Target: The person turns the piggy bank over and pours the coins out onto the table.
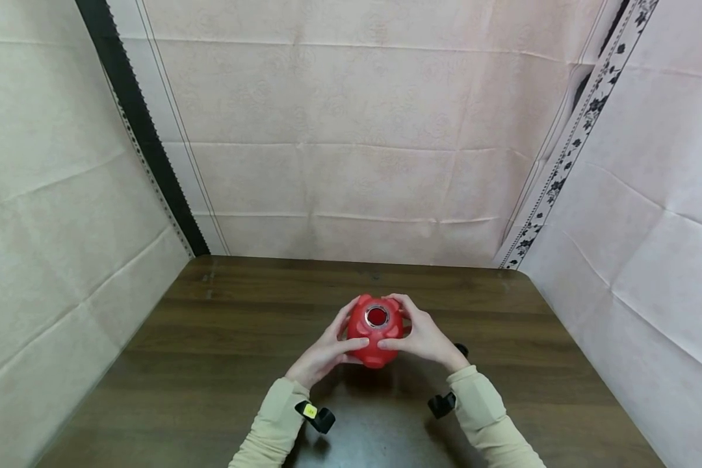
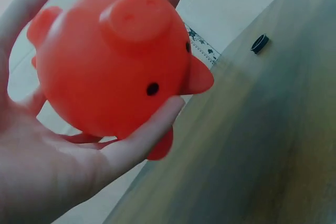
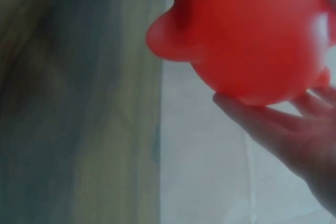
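Observation:
Both of my hands hold a red piggy bank (image 1: 372,348) raised above the brown table. Its underside, with a round metal-rimmed hole (image 1: 377,316), faces up in the head view. My left hand (image 1: 325,353) grips one side, the thumb lying across the near part. On the opposite side my right hand (image 1: 426,337) holds it with thumb and fingers. The snout (image 2: 137,17) and black eyes show in the left wrist view. In the right wrist view, one ear (image 3: 170,38) and an eye are visible above my right thumb.
A wooden table (image 1: 240,325) lies beneath, with pale cloth walls (image 1: 351,182) behind and at both sides. A small black ring-shaped thing (image 2: 260,43) sits on the table in the left wrist view. Black camera mounts (image 1: 316,416) are strapped to both wrists.

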A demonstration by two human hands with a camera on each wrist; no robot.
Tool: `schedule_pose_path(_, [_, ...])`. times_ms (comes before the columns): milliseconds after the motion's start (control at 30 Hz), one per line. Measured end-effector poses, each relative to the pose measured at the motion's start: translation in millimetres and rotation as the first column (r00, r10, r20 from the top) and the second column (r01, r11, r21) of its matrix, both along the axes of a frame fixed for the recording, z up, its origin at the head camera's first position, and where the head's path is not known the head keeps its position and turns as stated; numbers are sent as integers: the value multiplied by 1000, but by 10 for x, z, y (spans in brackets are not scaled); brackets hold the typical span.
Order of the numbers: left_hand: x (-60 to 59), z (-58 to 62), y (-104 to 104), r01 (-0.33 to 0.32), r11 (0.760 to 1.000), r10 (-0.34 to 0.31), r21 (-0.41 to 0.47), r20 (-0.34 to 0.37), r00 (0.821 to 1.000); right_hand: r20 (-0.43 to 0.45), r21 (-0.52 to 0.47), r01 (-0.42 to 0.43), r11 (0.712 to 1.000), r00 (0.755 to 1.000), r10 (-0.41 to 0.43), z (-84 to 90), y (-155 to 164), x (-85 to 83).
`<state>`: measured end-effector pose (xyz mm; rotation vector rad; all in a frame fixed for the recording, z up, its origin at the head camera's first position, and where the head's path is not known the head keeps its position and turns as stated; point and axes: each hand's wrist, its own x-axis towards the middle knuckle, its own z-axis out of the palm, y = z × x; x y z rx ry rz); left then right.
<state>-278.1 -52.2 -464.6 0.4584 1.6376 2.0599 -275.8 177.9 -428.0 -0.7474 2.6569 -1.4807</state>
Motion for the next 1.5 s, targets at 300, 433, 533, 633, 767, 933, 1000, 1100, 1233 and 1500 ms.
schedule_pose_path(300, [-5,7,10,-5,992,6,123,-3,1000,21,-173,86,981,996,-84,51,-11,20])
schedule_pose_path(433, [-9,-8,37,-26,983,26,183,3,1000,36,-229,87,970,996,-81,47,-29,19])
schedule_pose_path(533, [-2,-16,42,-49,977,47,209,13,999,46,-251,82,965,996,-72,29,-41,28])
schedule_pose_path(633, [10,-32,37,-66,973,63,219,19,998,62,-261,77,962,996,-63,12,-48,41])
schedule_pose_path(767, [28,-45,29,-79,972,78,222,14,997,84,-264,60,963,996,-39,13,-50,55])
schedule_pose_path(933, [42,-33,23,-99,974,96,205,23,995,51,-228,26,973,999,-15,44,-40,52])
schedule_pose_path(1000, [45,-27,16,-113,977,112,182,17,994,11,-204,11,979,1000,-9,63,-35,43])
schedule_pose_path(1100, [47,-29,7,-131,981,131,143,6,991,-44,-167,7,986,999,-14,100,-30,30])
schedule_pose_path(1233, [45,-70,17,-136,986,137,97,-2,991,-66,-88,19,996,997,-25,146,-37,34])
schedule_pose_path(1500, [55,-134,34,-192,981,190,-16,-58,980,-60,70,31,997,998,-27,126,-100,29])
